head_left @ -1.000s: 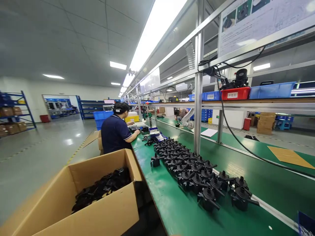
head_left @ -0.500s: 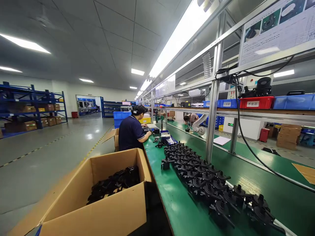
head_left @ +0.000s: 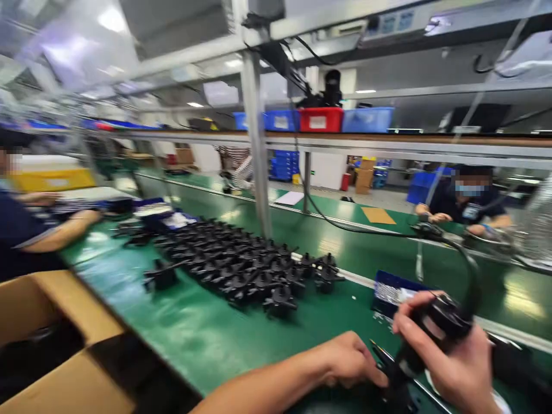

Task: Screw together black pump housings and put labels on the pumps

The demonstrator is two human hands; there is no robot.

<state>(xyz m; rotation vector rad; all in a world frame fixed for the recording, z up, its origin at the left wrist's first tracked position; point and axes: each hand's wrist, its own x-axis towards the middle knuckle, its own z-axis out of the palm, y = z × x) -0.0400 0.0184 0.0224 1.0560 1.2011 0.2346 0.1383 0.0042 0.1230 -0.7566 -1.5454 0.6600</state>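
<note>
Rounded black tool (head_left: 435, 330) is gripped by right hand (head_left: 448, 359); left hand (head_left: 349, 359), fingers curled, grip unclear. Glossy green bench (head_left: 194, 328); black plastic parts (head_left: 241, 267) massed at 11 o'clock.

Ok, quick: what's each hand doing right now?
Left hand: curled on the green bench, grip unclear.
Right hand: closed around a black corded tool.

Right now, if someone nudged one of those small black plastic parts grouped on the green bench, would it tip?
The black plastic parts look squat and sit upright, so probably stable. Side nozzles might snag neighbours. Likely rigid and light.
</note>
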